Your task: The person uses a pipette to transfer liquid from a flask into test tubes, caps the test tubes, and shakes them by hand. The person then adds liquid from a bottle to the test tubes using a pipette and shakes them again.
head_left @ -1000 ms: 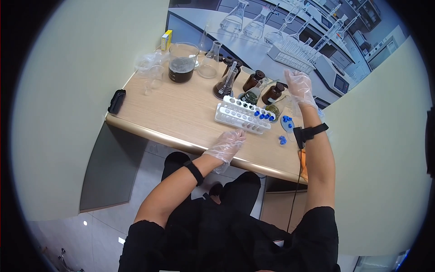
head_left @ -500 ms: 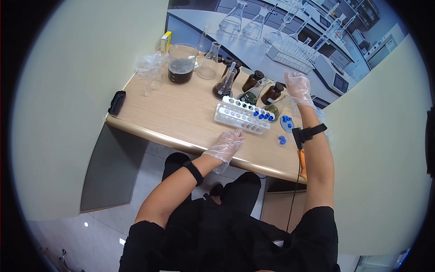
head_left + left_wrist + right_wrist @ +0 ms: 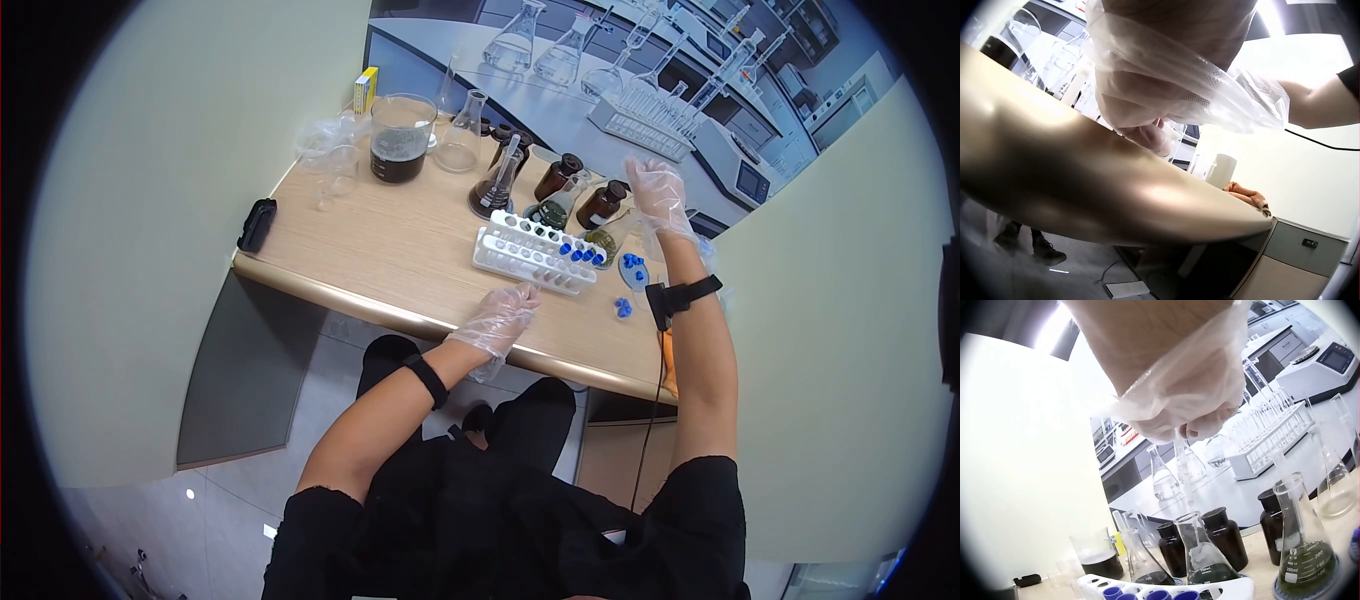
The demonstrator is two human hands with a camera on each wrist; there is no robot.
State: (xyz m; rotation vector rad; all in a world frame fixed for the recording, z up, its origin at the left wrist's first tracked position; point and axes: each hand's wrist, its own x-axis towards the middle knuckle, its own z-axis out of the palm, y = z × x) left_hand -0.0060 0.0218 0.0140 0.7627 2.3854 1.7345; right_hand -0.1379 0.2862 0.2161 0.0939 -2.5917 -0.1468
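My gloved right hand [image 3: 658, 190] is raised over the back right of the desk. It pinches a clear dropper [image 3: 1186, 481] whose tip reaches down into a conical flask [image 3: 1200, 550] of dark green liquid. The dropper's upper end is hidden in the fingers. My gloved left hand [image 3: 503, 318] is low at the desk's front edge, fingers curled, just in front of the white test tube rack [image 3: 535, 270]. At its fingertips a clear, tube-like thing [image 3: 1175, 139] shows, mostly hidden by the glove. Several blue-capped tubes [image 3: 584, 256] stand at the rack's right end.
Blue caps [image 3: 633, 266] lie in a dish right of the rack, with more blue pieces [image 3: 623, 308] nearer the front. Brown bottles [image 3: 602, 205] and other flasks [image 3: 495, 190] stand behind the rack. A beaker of dark liquid [image 3: 400, 160] is at the back left. An orange cloth [image 3: 1247, 195] lies at the right edge.
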